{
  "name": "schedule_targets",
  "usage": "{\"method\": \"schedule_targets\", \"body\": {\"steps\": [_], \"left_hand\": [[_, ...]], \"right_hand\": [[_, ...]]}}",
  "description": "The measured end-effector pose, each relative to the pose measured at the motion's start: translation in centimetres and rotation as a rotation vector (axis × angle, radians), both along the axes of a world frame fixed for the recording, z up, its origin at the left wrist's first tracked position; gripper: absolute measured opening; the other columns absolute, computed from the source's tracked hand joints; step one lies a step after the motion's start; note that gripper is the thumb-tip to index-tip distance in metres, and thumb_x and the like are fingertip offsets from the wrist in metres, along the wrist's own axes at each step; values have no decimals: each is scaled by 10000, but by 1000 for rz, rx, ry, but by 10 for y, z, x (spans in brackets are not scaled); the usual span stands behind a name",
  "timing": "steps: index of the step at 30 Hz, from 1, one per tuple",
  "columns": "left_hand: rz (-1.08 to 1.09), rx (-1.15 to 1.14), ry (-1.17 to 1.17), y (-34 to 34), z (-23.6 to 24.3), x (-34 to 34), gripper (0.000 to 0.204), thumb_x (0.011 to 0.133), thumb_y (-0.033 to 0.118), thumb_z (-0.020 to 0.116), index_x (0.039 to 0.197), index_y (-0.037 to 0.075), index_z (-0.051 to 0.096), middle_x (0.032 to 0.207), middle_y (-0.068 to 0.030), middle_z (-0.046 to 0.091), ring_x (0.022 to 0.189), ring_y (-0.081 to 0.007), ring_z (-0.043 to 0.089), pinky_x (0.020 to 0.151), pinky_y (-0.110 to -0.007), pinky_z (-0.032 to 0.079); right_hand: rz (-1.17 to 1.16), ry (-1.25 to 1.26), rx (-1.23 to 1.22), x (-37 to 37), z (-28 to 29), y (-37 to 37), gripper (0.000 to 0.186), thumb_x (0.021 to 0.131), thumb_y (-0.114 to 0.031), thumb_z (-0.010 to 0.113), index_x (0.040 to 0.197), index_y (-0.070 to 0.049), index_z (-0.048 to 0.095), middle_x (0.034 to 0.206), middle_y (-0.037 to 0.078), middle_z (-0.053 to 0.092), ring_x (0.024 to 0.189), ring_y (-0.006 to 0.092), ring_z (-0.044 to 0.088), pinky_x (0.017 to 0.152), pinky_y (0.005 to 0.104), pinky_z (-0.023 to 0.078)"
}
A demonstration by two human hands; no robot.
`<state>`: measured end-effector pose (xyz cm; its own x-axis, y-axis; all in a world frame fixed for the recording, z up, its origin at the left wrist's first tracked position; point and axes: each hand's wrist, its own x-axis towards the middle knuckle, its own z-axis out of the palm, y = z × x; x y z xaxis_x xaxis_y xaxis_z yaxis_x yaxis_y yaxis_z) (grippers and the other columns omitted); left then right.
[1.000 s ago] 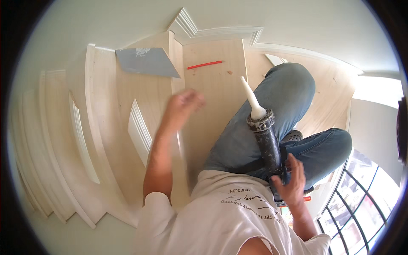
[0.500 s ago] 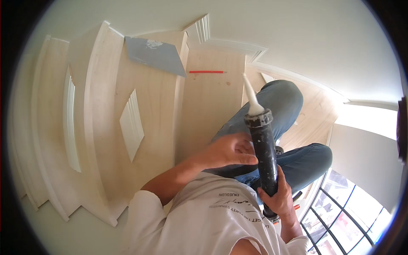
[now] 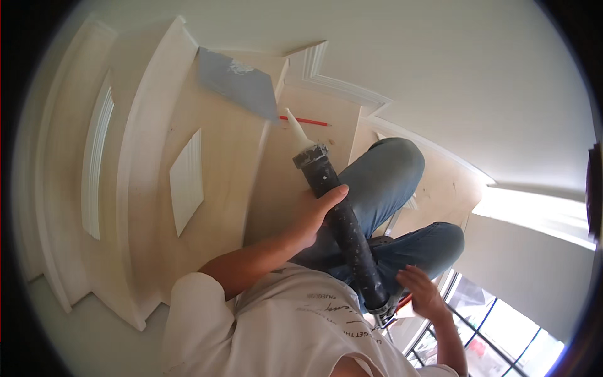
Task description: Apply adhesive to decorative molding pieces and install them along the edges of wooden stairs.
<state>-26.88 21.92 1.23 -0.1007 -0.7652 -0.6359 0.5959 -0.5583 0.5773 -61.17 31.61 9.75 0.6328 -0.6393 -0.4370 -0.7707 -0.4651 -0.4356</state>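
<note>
A black caulking gun [image 3: 352, 242], its barrel specked with white, lies slantwise across my lap with its pale nozzle pointing up and to the left. My left hand [image 3: 317, 210] is wrapped round the upper barrel, thumb over the top. Off the barrel, beside the gun's rear end, my right hand [image 3: 422, 292] has its fingers partly stretched out and holds nothing that shows. The handle and trigger are mostly hidden. Past the nozzle tip, a red pencil [image 3: 311, 120] rests on a wooden stair tread.
Pale wooden stairs [image 3: 220, 157] rise to the left. On them lie a grey sheet [image 3: 232, 81] with a white smear and white moulding offcuts [image 3: 187, 185]. A white wall with moulding [image 3: 345, 91] runs along the far side. A black-barred window [image 3: 496, 327] is at lower right.
The gun has swung left and tilted over. My left hand, beside the barrel before, now grips it. My right hand has let go of the lower barrel and moved right.
</note>
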Motion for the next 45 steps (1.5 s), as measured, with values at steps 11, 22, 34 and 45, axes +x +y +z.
{"method": "schedule_targets", "body": {"steps": [11,22,34,45], "left_hand": [[-24,-18,-22,-17,26,11,386,865,399,760,946,39,648,793,-16,621,656,-96,609,552,-260,479],[227,-222,135,-90,43,68,427,937,402,656,1072,6,574,867,-139,680,821,-245,701,785,-396,564],[435,-232,129,-102,8,113,412,866,417,743,994,47,616,851,-22,605,761,-132,631,691,-289,524],[540,-185,158,-137,-18,130,425,858,432,751,990,51,614,840,-18,602,716,-123,598,631,-279,476]], "right_hand": [[98,-129,-391,-11,-37,22,362,853,-253,638,1148,-43,614,1182,131,610,1213,366,578,1075,574,440],[80,-575,-218,67,19,-95,396,851,-308,699,1036,32,616,1036,196,648,913,366,647,770,435,530],[-2,-545,-13,113,3,-125,209,808,-113,693,981,-8,643,950,160,651,810,324,663,718,379,541],[-36,-442,-67,143,3,-164,152,750,-65,694,875,-20,623,766,151,633,636,340,656,573,362,525]]}}
